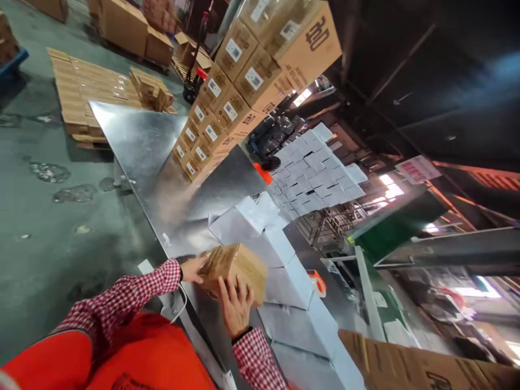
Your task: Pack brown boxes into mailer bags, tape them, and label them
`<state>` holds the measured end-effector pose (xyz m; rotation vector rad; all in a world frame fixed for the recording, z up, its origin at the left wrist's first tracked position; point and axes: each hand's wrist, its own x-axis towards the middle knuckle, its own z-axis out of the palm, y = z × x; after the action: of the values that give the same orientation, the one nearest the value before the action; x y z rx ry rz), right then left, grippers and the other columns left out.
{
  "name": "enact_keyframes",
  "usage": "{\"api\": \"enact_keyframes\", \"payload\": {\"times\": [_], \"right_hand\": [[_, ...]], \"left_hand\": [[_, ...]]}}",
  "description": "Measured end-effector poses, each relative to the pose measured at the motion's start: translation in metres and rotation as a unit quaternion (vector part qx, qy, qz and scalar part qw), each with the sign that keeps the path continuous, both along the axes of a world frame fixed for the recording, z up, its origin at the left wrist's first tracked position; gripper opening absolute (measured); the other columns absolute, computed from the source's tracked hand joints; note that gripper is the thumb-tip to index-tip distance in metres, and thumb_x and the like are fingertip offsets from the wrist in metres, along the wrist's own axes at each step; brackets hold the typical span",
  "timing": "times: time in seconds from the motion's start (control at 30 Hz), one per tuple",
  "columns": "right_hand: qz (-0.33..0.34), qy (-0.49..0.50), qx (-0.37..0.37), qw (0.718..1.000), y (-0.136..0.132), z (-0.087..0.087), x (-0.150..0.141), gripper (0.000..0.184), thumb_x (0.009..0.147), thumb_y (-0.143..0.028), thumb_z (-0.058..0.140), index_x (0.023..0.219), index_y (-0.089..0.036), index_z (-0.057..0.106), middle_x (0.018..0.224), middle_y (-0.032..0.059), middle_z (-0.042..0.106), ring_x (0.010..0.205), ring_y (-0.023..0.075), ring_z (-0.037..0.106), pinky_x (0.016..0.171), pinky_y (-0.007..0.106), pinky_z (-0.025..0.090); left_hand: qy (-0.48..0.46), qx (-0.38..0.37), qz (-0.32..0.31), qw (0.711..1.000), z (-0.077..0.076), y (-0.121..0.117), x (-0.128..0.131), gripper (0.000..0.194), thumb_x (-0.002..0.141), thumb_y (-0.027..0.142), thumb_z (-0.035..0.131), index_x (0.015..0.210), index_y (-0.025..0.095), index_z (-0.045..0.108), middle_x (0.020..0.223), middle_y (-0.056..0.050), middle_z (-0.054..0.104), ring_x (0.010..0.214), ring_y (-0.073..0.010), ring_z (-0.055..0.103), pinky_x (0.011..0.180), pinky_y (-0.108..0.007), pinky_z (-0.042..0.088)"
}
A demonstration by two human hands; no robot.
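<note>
A small brown cardboard box (249, 268) is held between my two hands, tilted over the metal table. My left hand (194, 270) grips its left end, with the fingertips partly hidden or blurred. Against the near face of the same box press the spread fingers of my right hand (236, 306). Just to the right of the box runs a row of white boxes (286, 287) set side by side. Whether the brown box touches that row, I cannot tell.
On the metal table (150, 146) stands a tall stack of labelled cartons (215, 130). An orange tape roll (317, 283) lies beyond the white row. Flattened cardboard on a pallet (81, 81) sits on the floor. Behind are piled white boxes (312, 173) and a person in orange (263, 173).
</note>
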<state>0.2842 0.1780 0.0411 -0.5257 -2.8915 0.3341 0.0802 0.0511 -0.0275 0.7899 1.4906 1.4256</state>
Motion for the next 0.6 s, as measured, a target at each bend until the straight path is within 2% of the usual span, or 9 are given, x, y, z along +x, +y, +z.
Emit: {"api": "enact_keyframes", "payload": {"times": [0.07,0.17,0.2,0.27,0.33,0.37,0.4,0.5,0.6], "right_hand": [[-0.049,0.076,-0.044,0.995,-0.001,0.003,0.020,0.041,0.089,-0.035,0.066,0.128,-0.047,0.067,0.148,0.0027,0.057,0.142,0.0435,0.044,0.120,0.072,0.019],[-0.192,0.190,-0.130,0.954,0.011,0.024,0.053,0.081,0.075,-0.056,0.078,0.147,-0.044,0.044,0.168,0.0004,0.027,0.153,0.0400,0.028,0.125,0.062,0.025],[-0.258,0.208,-0.206,0.921,0.018,0.033,0.060,0.090,0.073,-0.066,0.074,0.151,-0.041,0.036,0.169,0.0028,0.026,0.153,0.0388,0.030,0.124,0.061,0.029],[-0.368,0.206,-0.403,0.812,0.029,0.047,0.064,0.094,0.071,-0.086,0.057,0.148,-0.035,0.039,0.160,0.0091,0.040,0.144,0.0375,0.044,0.114,0.058,0.044],[-0.402,0.180,-0.557,0.704,0.035,0.057,0.053,0.088,0.070,-0.092,0.047,0.133,-0.031,0.054,0.143,0.0103,0.058,0.127,0.0342,0.060,0.098,0.053,0.056],[-0.397,0.161,-0.598,0.677,0.037,0.061,0.043,0.082,0.071,-0.091,0.049,0.125,-0.030,0.060,0.135,0.0095,0.064,0.118,0.0316,0.065,0.090,0.049,0.059],[-0.385,0.143,-0.618,0.670,0.037,0.064,0.032,0.074,0.073,-0.086,0.055,0.120,-0.029,0.063,0.128,0.0079,0.069,0.109,0.0285,0.068,0.083,0.045,0.060],[-0.371,0.099,-0.623,0.681,0.036,0.073,0.004,0.059,0.068,-0.065,0.078,0.110,-0.026,0.068,0.103,0.0040,0.076,0.086,0.0222,0.069,0.065,0.033,0.057],[-0.352,0.132,-0.615,0.693,0.038,0.081,-0.001,0.057,0.061,-0.054,0.087,0.107,-0.025,0.069,0.100,0.0020,0.077,0.083,0.0212,0.069,0.062,0.031,0.055]], "left_hand": [[0.044,0.021,-0.008,0.999,0.000,0.000,0.009,0.099,0.052,0.020,0.083,0.146,0.011,0.053,0.159,-0.022,0.046,0.151,-0.0418,0.035,0.128,-0.049,0.020],[0.102,0.028,-0.014,0.994,0.004,0.004,0.019,0.109,0.061,0.025,0.080,0.157,0.004,0.035,0.169,-0.025,0.023,0.158,-0.0377,0.017,0.131,-0.047,0.010],[0.118,0.027,-0.021,0.992,0.005,0.005,0.020,0.108,0.064,0.027,0.079,0.158,0.004,0.031,0.169,-0.025,0.022,0.158,-0.0371,0.017,0.131,-0.047,0.010],[0.144,0.020,-0.045,0.988,0.009,0.007,0.020,0.105,0.069,0.028,0.075,0.159,0.002,0.028,0.169,-0.025,0.022,0.158,-0.0368,0.018,0.131,-0.046,0.012],[0.170,0.008,-0.071,0.983,0.013,0.008,0.017,0.104,0.070,0.029,0.074,0.159,-0.001,0.028,0.168,-0.027,0.024,0.158,-0.0384,0.019,0.130,-0.047,0.012],[0.184,0.002,-0.081,0.980,0.015,0.009,0.014,0.104,0.070,0.031,0.075,0.158,-0.002,0.029,0.167,-0.028,0.025,0.157,-0.0399,0.020,0.130,-0.049,0.012],[0.196,-0.003,-0.088,0.977,0.017,0.010,0.010,0.103,0.070,0.032,0.075,0.158,-0.002,0.031,0.166,-0.028,0.027,0.156,-0.0413,0.021,0.129,-0.050,0.012],[0.218,-0.019,-0.101,0.971,0.026,0.014,-0.003,0.101,0.071,0.037,0.074,0.157,0.000,0.035,0.158,-0.029,0.040,0.148,-0.0461,0.034,0.124,-0.058,0.021],[0.209,-0.005,-0.116,0.971,0.045,0.017,-0.017,0.103,0.069,0.044,0.077,0.158,0.010,0.037,0.147,-0.022,0.055,0.136,-0.0415,0.047,0.117,-0.054,0.036]]}}
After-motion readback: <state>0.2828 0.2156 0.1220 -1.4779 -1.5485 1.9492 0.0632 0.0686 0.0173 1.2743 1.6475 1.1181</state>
